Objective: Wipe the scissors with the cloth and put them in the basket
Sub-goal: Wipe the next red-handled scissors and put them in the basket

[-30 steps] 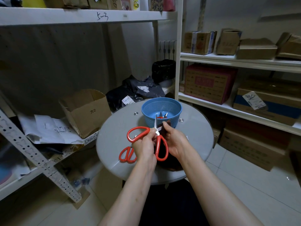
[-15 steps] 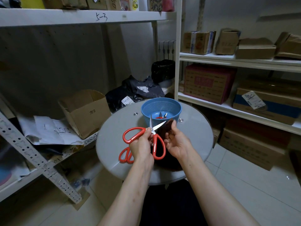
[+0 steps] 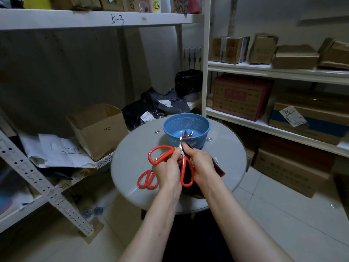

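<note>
My left hand (image 3: 167, 170) grips a pair of red-handled scissors (image 3: 160, 155) above the round table (image 3: 132, 163), handles spread apart, blade tip pointing up toward the blue basket (image 3: 186, 129). My right hand (image 3: 201, 163) pinches a dark brown cloth (image 3: 219, 168) around the blades near the pivot. A second, smaller pair of red scissors (image 3: 146, 179) lies flat on the table to the left of my left hand. Another red-handled tool (image 3: 188, 134) lies inside the basket.
An open cardboard box (image 3: 98, 127) and loose papers (image 3: 54, 150) sit on the low shelf at left. Black bags (image 3: 156, 106) lie behind the table. Shelves with cardboard boxes (image 3: 241, 97) fill the right side. Tiled floor (image 3: 273, 214) lies below.
The scissors' blades, open half a second ago, are now together, and my right hand has brought the cloth up around them.
</note>
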